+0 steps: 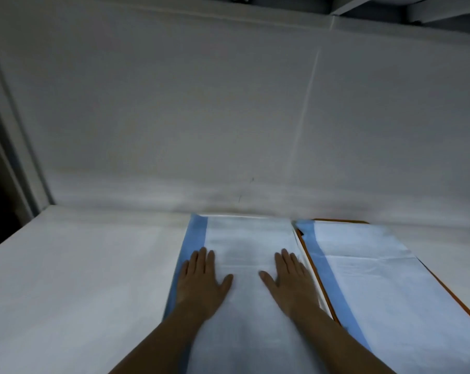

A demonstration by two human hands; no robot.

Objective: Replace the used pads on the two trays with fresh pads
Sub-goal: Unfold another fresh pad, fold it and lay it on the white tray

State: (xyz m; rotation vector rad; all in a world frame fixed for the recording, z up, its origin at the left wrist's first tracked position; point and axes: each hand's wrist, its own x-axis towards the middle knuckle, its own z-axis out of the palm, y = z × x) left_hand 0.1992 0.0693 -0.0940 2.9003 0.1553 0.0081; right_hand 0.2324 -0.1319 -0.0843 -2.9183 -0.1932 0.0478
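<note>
Two white pads with blue borders lie side by side on the white table. My left hand (201,279) and my right hand (288,279) both press flat, fingers straight, on the left pad (247,238). This pad hides whatever is under it. The right pad (377,279) covers an orange tray (316,271), whose rim shows between the two pads and along the far right edge.
A white table surface (80,265) stretches to the left of the pads. A white padded wall (228,117) rises right behind them. A grey frame post (9,136) stands at the far left, with a dark gap beside it.
</note>
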